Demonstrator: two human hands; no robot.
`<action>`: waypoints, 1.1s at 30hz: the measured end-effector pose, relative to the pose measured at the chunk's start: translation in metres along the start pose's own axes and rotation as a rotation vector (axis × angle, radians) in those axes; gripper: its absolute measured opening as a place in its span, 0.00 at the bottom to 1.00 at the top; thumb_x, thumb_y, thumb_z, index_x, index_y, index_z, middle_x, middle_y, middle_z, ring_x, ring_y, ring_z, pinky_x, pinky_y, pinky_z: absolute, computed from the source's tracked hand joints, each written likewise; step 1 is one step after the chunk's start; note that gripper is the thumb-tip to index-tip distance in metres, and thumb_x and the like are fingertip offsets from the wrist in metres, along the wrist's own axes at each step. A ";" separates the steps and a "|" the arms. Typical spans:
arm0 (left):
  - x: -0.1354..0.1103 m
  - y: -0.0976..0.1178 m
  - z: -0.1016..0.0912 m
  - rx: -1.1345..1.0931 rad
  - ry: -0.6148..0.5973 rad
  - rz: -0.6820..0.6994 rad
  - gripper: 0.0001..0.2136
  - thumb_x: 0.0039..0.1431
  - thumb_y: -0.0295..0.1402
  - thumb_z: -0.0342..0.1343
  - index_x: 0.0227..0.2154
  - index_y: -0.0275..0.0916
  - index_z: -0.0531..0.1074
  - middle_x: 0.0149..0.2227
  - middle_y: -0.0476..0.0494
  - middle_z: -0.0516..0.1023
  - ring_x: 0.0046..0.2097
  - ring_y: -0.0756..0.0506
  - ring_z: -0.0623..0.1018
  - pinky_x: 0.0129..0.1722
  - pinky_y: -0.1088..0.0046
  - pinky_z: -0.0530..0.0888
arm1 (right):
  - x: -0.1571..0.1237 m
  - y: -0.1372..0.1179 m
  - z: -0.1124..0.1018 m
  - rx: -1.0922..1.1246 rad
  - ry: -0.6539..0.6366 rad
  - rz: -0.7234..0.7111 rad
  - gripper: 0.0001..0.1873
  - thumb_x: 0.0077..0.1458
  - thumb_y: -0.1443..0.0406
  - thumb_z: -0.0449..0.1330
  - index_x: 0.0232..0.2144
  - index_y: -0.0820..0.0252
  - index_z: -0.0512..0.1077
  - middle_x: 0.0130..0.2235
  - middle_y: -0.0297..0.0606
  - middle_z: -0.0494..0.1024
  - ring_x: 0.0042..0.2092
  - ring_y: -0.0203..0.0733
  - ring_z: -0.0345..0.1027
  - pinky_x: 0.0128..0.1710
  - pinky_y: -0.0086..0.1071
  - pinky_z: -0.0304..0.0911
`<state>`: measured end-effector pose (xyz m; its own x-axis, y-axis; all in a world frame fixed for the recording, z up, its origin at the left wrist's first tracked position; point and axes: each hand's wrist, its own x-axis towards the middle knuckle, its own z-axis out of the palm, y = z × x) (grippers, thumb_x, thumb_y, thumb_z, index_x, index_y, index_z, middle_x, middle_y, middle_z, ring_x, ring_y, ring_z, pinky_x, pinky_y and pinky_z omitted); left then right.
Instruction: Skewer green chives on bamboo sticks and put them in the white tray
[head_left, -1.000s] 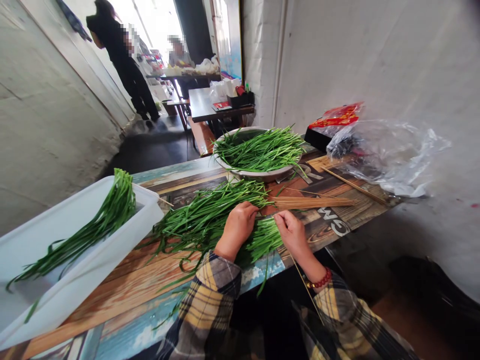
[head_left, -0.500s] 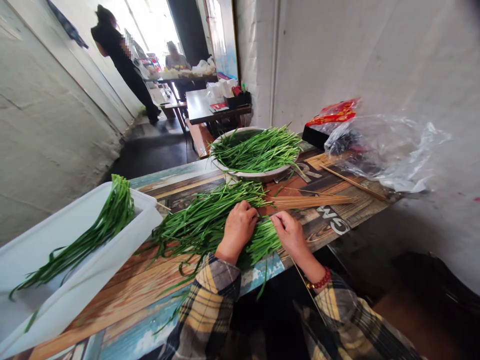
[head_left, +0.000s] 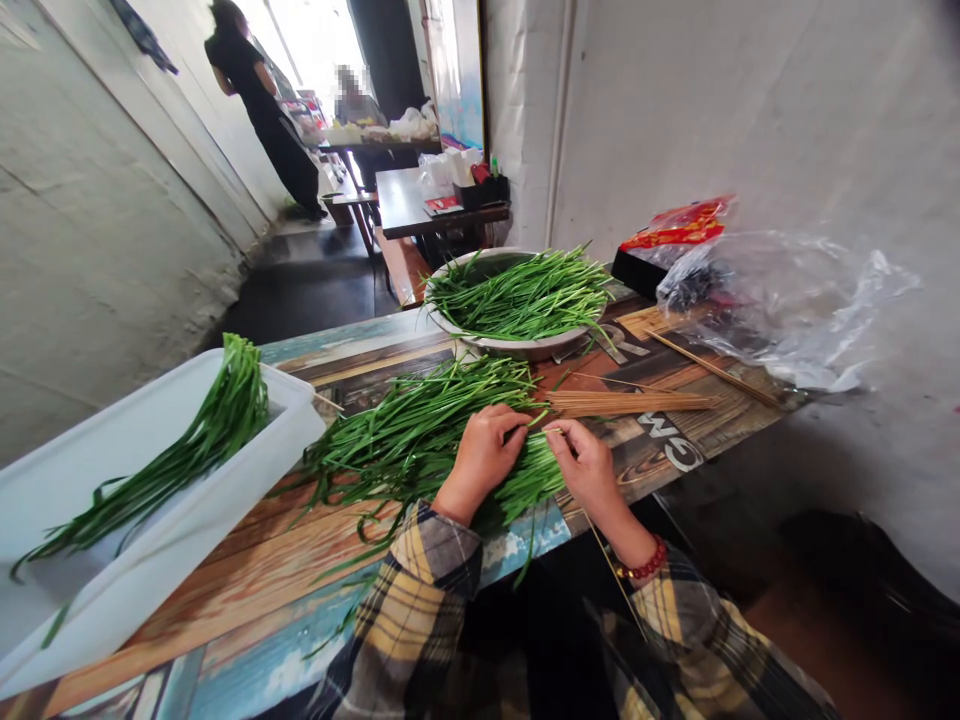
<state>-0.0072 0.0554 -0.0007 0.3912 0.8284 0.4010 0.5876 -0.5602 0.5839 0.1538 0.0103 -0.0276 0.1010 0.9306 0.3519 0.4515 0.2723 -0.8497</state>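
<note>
A loose pile of green chives [head_left: 405, 435] lies across the wooden table [head_left: 262, 570] in front of me. My left hand [head_left: 484, 455] rests on the pile with its fingers curled around some chive stalks. Just to its right, my right hand [head_left: 589, 465] pinches the cut ends of the same stalks and holds a thin bamboo skewer [head_left: 611, 575] that runs back toward my lap. A bundle of bamboo skewers [head_left: 626, 403] lies on the table just beyond my right hand.
A metal bowl [head_left: 517, 345] heaped with chives stands behind the pile. A white plastic tub [head_left: 157, 500] at the left holds a chive bunch. Clear plastic bags [head_left: 780, 300] lie at the right by the wall. Two people stand far down the passage by dark tables.
My hands have stayed on the chives, the fingers shifting slightly closer together. The person in black at the back has stepped farther away.
</note>
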 end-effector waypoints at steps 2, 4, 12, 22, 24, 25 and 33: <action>0.000 0.000 0.000 -0.009 -0.002 0.013 0.08 0.59 0.27 0.54 0.36 0.38 0.78 0.33 0.44 0.78 0.36 0.47 0.75 0.38 0.71 0.70 | 0.000 0.000 0.000 -0.001 -0.001 -0.008 0.13 0.61 0.58 0.52 0.37 0.59 0.72 0.35 0.38 0.78 0.36 0.41 0.72 0.37 0.30 0.63; 0.000 0.001 0.000 -0.008 -0.009 0.020 0.08 0.60 0.28 0.53 0.36 0.38 0.78 0.33 0.44 0.77 0.36 0.47 0.75 0.38 0.71 0.69 | 0.000 0.001 0.001 0.004 0.001 -0.017 0.12 0.60 0.58 0.52 0.38 0.59 0.72 0.35 0.38 0.79 0.37 0.41 0.72 0.38 0.31 0.64; -0.001 0.004 -0.002 0.007 0.010 0.027 0.05 0.57 0.26 0.55 0.30 0.38 0.77 0.31 0.45 0.76 0.35 0.47 0.73 0.37 0.71 0.69 | 0.000 0.006 0.003 -0.007 0.003 0.006 0.13 0.60 0.58 0.52 0.39 0.59 0.73 0.36 0.39 0.80 0.37 0.42 0.73 0.38 0.32 0.65; -0.001 0.006 0.000 -0.038 0.028 -0.027 0.05 0.54 0.23 0.56 0.30 0.38 0.75 0.31 0.46 0.76 0.36 0.47 0.73 0.37 0.72 0.69 | 0.001 0.003 0.003 0.013 -0.009 0.014 0.13 0.59 0.58 0.53 0.39 0.60 0.73 0.35 0.40 0.80 0.36 0.42 0.74 0.37 0.31 0.65; -0.001 0.006 0.000 -0.041 0.027 -0.030 0.05 0.54 0.23 0.55 0.30 0.38 0.75 0.31 0.46 0.76 0.35 0.47 0.73 0.37 0.72 0.69 | 0.001 0.003 0.003 0.028 -0.025 0.015 0.13 0.59 0.58 0.53 0.38 0.60 0.73 0.35 0.40 0.80 0.36 0.42 0.73 0.36 0.31 0.65; -0.002 0.006 0.000 -0.044 0.027 -0.030 0.05 0.54 0.23 0.55 0.30 0.38 0.75 0.30 0.47 0.75 0.35 0.47 0.73 0.36 0.72 0.69 | 0.001 0.003 0.003 0.035 -0.032 0.014 0.13 0.59 0.58 0.53 0.38 0.60 0.73 0.35 0.40 0.79 0.35 0.41 0.73 0.36 0.31 0.65; -0.001 0.009 -0.001 -0.075 0.012 -0.017 0.06 0.54 0.22 0.55 0.28 0.38 0.75 0.30 0.46 0.75 0.35 0.48 0.73 0.36 0.72 0.68 | 0.002 0.004 0.003 0.029 -0.044 0.021 0.14 0.59 0.58 0.53 0.37 0.61 0.74 0.32 0.38 0.78 0.33 0.40 0.71 0.33 0.30 0.64</action>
<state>-0.0031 0.0494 0.0042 0.3727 0.8376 0.3994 0.5389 -0.5458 0.6416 0.1532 0.0139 -0.0316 0.0704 0.9459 0.3168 0.4240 0.2591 -0.8678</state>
